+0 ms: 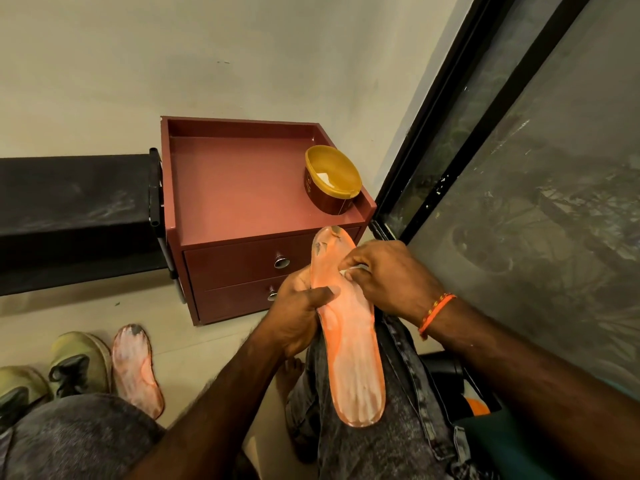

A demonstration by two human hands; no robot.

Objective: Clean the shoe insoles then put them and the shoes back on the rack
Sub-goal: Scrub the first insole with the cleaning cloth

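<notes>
An orange insole [349,348] with a worn grey toe rests on my right knee, toe pointing away from me. My left hand [301,313] grips its left edge, thumb across the top. My right hand [388,275] pinches a small white wipe [355,270] against the insole's upper part. A second orange insole [136,368] lies on the floor at the left. Beside it stand two olive-green shoes [79,362] with black tongues. The black shoe rack [76,216] runs along the wall at the left.
A maroon two-drawer cabinet [242,188] stands against the wall straight ahead, with a yellow-rimmed tub [332,180] on its top at the right. A dark-framed glass door [519,168] fills the right side. The floor is pale tile.
</notes>
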